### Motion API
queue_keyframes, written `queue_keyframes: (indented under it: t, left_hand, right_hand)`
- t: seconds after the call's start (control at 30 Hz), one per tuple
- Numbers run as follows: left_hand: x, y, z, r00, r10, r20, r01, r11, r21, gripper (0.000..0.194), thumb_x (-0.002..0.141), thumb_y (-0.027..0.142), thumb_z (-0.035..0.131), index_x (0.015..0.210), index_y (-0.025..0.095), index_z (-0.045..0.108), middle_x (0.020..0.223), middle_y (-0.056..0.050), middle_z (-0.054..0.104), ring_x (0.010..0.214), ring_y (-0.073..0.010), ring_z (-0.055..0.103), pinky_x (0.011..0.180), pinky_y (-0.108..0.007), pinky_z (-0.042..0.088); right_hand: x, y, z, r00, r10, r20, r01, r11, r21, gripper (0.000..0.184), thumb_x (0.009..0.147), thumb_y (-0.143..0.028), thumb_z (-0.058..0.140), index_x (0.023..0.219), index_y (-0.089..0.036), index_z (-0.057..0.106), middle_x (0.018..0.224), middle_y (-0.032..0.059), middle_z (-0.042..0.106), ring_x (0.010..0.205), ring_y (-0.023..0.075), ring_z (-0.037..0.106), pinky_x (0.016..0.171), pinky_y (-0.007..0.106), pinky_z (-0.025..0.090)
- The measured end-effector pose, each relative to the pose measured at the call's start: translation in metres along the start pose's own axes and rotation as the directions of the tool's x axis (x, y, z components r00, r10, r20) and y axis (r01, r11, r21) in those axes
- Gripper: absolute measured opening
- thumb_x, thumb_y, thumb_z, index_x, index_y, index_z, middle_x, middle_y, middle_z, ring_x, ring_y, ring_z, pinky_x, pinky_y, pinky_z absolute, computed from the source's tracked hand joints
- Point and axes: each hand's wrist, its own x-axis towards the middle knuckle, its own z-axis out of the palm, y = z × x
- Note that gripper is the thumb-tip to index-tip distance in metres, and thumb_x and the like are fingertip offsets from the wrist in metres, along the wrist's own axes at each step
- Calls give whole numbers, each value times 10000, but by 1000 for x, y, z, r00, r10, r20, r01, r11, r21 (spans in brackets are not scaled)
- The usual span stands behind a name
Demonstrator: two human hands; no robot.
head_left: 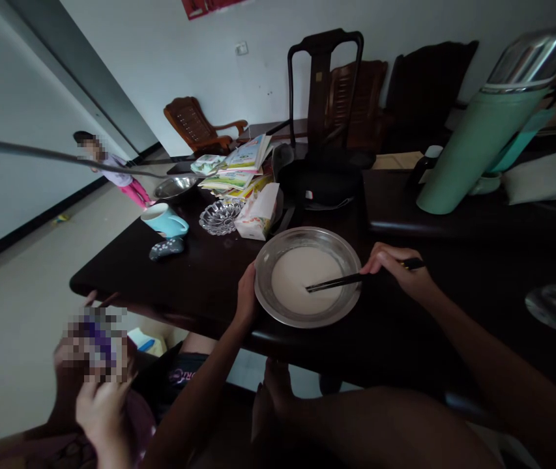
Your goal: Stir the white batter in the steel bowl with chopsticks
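Nearest us, a bent bare leg (356, 423), bottom centre. Left to right: another person's hands (99, 410), partly blurred; light-blue mug (158, 221), cut-glass dish (219, 218), tissue box (255, 221) on the dark surface (204, 286). Our left hand (246, 296) touches the left side of the steel bowl (263, 280), near the front edge; can't tell its grip. Whitish liquid (302, 268) inside. Our right hand (402, 268) grips black chopsticks (339, 281), tips in liquid. Green thermos (478, 146) upright, far right.

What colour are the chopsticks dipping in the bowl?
The chopsticks look mostly black; they show best in the head view, against the whitish liquid.
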Motion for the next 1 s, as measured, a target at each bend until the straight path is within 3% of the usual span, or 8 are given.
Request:
queue_keyframes:
  t: [0.1, 0.27, 0.43, 0.6, 0.77, 0.93, 1.0]
  left_hand:
    - [1, -2, 0, 1000, -11, -11, 11, 1000, 16, 399, 955, 361, 397, 1155, 174, 688, 1239, -62, 676, 1182, -248, 575, 1084, -368, 388]
    - [0, 6, 1, 1000, -18, -1, 18, 1000, 6, 409, 956, 383, 384, 1119, 183, 701, 1208, -62, 688, 1158, -242, 586, 1058, -345, 410]
    - [-1, 7, 1, 1000, -23, -5, 24, 1000, 17, 387, 953, 356, 398, 1123, 179, 696, 1238, -63, 677, 1180, -243, 576, 1075, -356, 398]
    - [1, 3, 0, 999, -45, -16, 45, 999, 6, 405, 957, 372, 392, 1145, 175, 692, 1246, -66, 671, 1197, -240, 573, 1073, -343, 400]
    - [1, 1, 0, 1000, -16, -1, 16, 1000, 2, 402, 966, 347, 394, 1170, 157, 683, 1238, -66, 674, 1188, -255, 579, 1069, -354, 404]
    - [1, -3, 0, 1000, -12, -4, 12, 1000, -12, 427, 968, 370, 373, 1189, 161, 673, 1266, -74, 663, 1209, -248, 571, 1082, -361, 398]
    - [1, -4, 0, 1000, -10, 6, 10, 1000, -4, 426, 966, 377, 382, 1191, 156, 669, 1272, -74, 660, 1215, -250, 565, 1086, -359, 393]
  right_hand:
    - [0, -1, 3, 999, 7, 53, -2, 997, -79, 289, 917, -428, 595, 737, -254, 739, 791, 46, 736, 767, 220, 652, 716, 381, 515]
    - [1, -3, 0, 995, 52, -87, -52, 999, 0, 409, 930, -490, 555, 617, -255, 674, 683, 42, 700, 683, 210, 648, 699, 384, 513]
    - [1, -3, 3, 998, 24, 49, -21, 998, -60, 319, 911, -465, 594, 696, -263, 717, 771, 39, 742, 752, 221, 646, 715, 386, 513]
    - [2, -2, 0, 993, 60, -100, -62, 998, -18, 409, 919, -520, 556, 621, -267, 672, 681, 44, 709, 685, 224, 654, 700, 400, 515]
    - [1, -3, 2, 998, 31, 58, -28, 999, -39, 358, 925, -481, 567, 680, -265, 711, 744, 46, 737, 726, 223, 648, 697, 389, 513]
    - [1, -1, 0, 997, 32, -77, -33, 999, -10, 372, 933, -447, 566, 638, -255, 686, 703, 29, 711, 691, 204, 653, 700, 375, 512]
    - [1, -1, 0, 998, 35, -48, -34, 999, 17, 405, 948, -450, 538, 620, -255, 675, 686, 30, 701, 671, 202, 650, 690, 375, 512]
